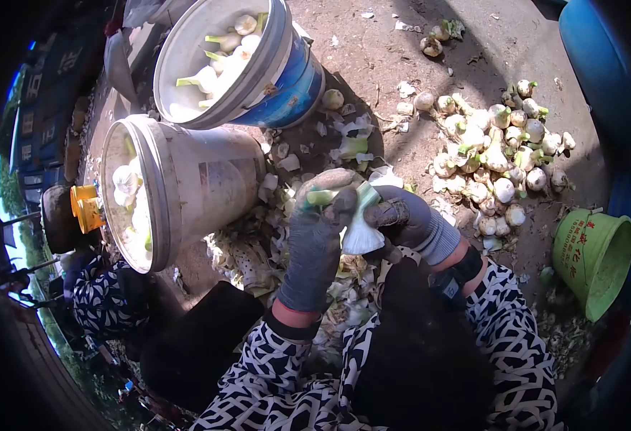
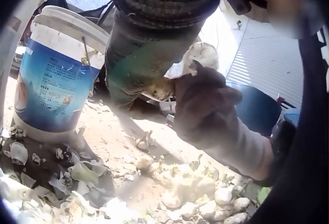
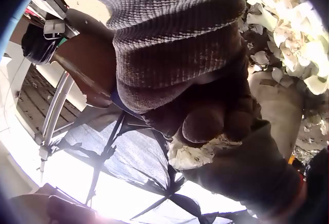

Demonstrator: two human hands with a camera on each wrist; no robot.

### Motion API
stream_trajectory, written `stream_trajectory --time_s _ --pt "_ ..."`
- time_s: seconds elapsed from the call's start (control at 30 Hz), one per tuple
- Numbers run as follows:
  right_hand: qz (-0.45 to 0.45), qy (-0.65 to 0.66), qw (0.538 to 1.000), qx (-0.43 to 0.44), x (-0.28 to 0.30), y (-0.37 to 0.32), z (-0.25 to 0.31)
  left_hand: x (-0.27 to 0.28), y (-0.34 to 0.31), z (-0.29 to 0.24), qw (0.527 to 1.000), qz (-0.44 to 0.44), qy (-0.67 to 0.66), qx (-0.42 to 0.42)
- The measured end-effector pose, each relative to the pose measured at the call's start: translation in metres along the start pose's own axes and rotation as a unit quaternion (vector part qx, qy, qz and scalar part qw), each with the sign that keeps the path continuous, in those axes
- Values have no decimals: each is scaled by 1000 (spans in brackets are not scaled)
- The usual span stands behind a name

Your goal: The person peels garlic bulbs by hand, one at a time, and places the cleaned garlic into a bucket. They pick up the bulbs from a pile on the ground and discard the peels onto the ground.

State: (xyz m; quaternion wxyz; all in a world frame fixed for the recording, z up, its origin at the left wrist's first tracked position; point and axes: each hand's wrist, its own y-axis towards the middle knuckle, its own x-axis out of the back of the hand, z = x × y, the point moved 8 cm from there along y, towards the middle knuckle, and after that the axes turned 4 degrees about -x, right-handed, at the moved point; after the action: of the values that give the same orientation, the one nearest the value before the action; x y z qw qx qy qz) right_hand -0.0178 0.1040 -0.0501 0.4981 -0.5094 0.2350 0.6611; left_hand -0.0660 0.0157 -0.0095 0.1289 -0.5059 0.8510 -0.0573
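Your gloved left hand (image 1: 315,233) and right hand (image 1: 400,215) both grip 1 white bulb (image 1: 361,231), held between them above the peelings (image 1: 247,255). Beyond, 2 tilted buckets, white bucket (image 1: 208,179) and blue bucket (image 1: 297,90), hold bulbs. A bulb pile (image 1: 499,154) lies on the ground at your right.

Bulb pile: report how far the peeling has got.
Done: peeled white bulbs lie in the blue bucket and the white bucket, with peels strewn on the ground. In hand: left hand and right hand grip one bulb. Left: the pile of dirtier bulbs.
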Motion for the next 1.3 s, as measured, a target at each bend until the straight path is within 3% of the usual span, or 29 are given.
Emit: stream_trajectory --time_s 0.03,0.07,0.1,0.13,0.17,0.2,0.23,0.27,0.3,0.37,0.43,0.5,0.53,0.57,0.63,0.67,0.7,0.77,0.83,0.87,0.9,0.93,0.97,1.03,1.1,1.17,1.23,1.27,1.3 --pt "1 3 1000 2 -2 -4 3 2 11 -4 998 20 59 12" --pt "31 44 998 21 -9 -9 14 2 10 -20 967 29 221 -120" --pt "63 84 994 41 -16 -13 25 -4 6 -33 893 37 372 -249" --pt "-11 49 996 67 5 -22 28 6 14 -13 987 15 154 -49" --pt "13 67 997 30 7 -33 26 3 15 -16 986 16 159 -47" --pt "-14 58 998 25 8 -42 19 -11 16 -14 987 77 -143 -4" --pt "-41 47 998 21 7 -53 10 -25 14 -19 892 131 -431 38" --pt "-64 45 997 28 2 -64 12 -25 14 -15 862 129 -488 45" --pt "-90 44 994 33 -2 -79 11 -15 17 -16 819 180 -544 -6" --pt "-207 -119 964 114 9 -121 15 -8 19 -9 828 130 -545 20" --pt "26 -228 973 14 -49 -95 29 -1 24 -5 837 41 -542 61" --pt "189 -300 934 39 -93 -83 27 7 33 -3 838 -42 -537 93" --pt "322 -303 894 76 -114 -84 42 12 34 2 834 -89 -533 110" --pt "427 -169 880 118 -133 -84 56 28 39 18 836 -139 -520 110" --pt "455 -168 865 128 -130 -80 61 41 41 28 852 -166 -487 97" --pt "309 -365 873 95 -113 -58 53 43 40 33 852 -163 -488 96" --pt "143 -538 829 55 -89 -41 53 42 40 32 854 -129 -496 85" --pt "-79 -717 687 -91 -38 -13 37 32 36 20 858 -99 -497 84" --pt "-140 -645 741 121 -13 5 34 25 35 23 858 -70 -501 83" --pt "-138 -600 781 107 -12 14 28 23 36 26 851 -71 -515 78" --pt "-136 -551 818 95 -14 26 24 25 33 22 941 -37 -337 19" --pt "-163 -482 857 -84 -16 31 20 26 36 26 919 -65 -388 32" --pt "-164 -482 856 -85 -11 30 19 29 39 28 893 -93 -438 44" --pt "-112 -177 976 -62 2 34 5 36 41 34 903 -100 -415 42" --pt "-45 -63 973 216 -21 14 42 40 37 40 907 -118 -402 52" --pt "139 115 959 221 -53 -7 76 55 34 51 896 -155 -408 75" --pt "10 -101 992 76 -17 -5 63 54 33 52 875 -121 -459 92" --pt "-42 -331 942 30 3 10 43 56 32 51 886 -147 -427 102" --pt "-28 -676 726 123 15 22 32 54 30 38 886 -145 -430 97"
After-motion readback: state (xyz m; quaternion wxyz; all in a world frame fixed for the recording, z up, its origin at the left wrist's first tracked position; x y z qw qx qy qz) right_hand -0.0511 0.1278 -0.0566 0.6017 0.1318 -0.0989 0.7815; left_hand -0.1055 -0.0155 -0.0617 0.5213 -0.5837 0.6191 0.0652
